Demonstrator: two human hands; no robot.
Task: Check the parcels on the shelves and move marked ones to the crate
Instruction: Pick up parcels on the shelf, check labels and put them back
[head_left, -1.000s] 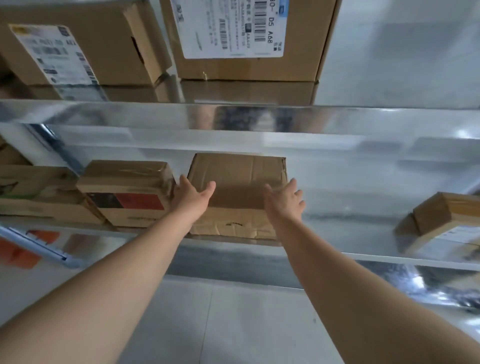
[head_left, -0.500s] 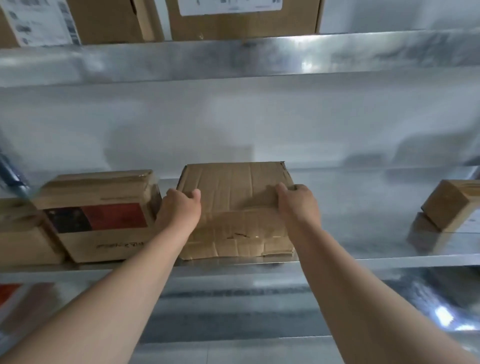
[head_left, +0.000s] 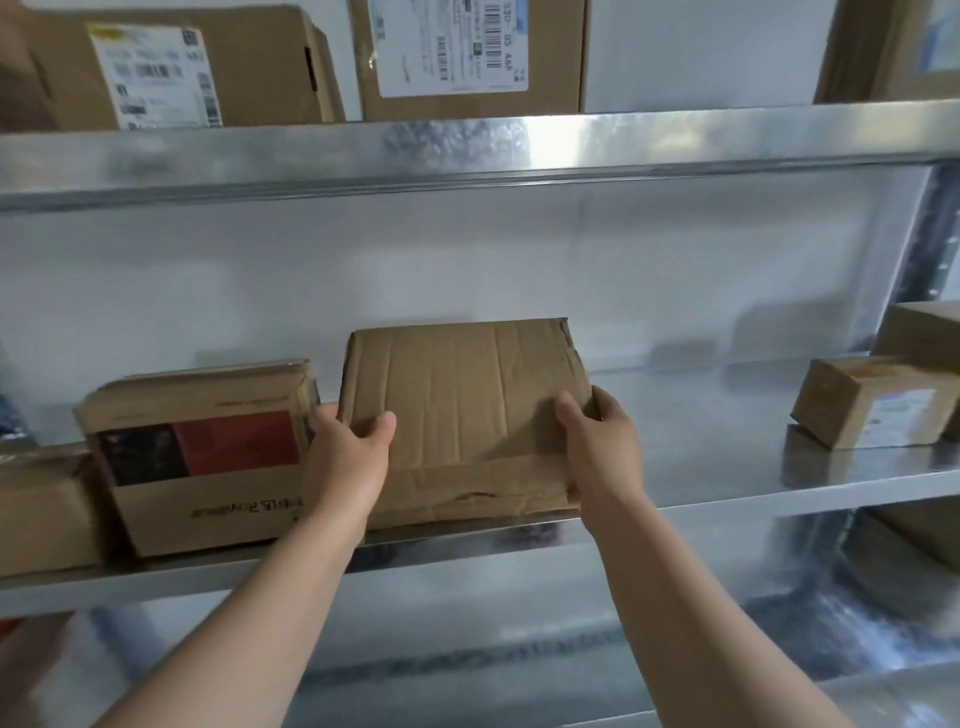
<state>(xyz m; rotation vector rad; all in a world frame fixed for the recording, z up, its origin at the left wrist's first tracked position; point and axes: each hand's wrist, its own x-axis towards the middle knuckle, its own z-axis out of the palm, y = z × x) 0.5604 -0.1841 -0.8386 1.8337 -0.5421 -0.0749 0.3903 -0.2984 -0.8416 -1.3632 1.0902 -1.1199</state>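
Note:
A flat, creased brown cardboard parcel (head_left: 462, 405) sits at the front of the middle metal shelf (head_left: 727, 483), its back edge tipped up. My left hand (head_left: 348, 457) grips its left side, thumb on top. On the right side, my right hand (head_left: 597, 441) holds it the same way. The top face that shows carries no label or mark. The crate is out of view.
Left of it stands a box with a red and black print (head_left: 202, 457), touching my left hand, and another plain box (head_left: 41, 509) beyond. A small labelled box (head_left: 872, 405) lies at the right. Two labelled boxes (head_left: 467, 52) rest on the upper shelf (head_left: 467, 150).
My open hands reached the flat parcel and closed on its two sides. Its rear edge has since lifted, and the view has risen toward the upper shelf.

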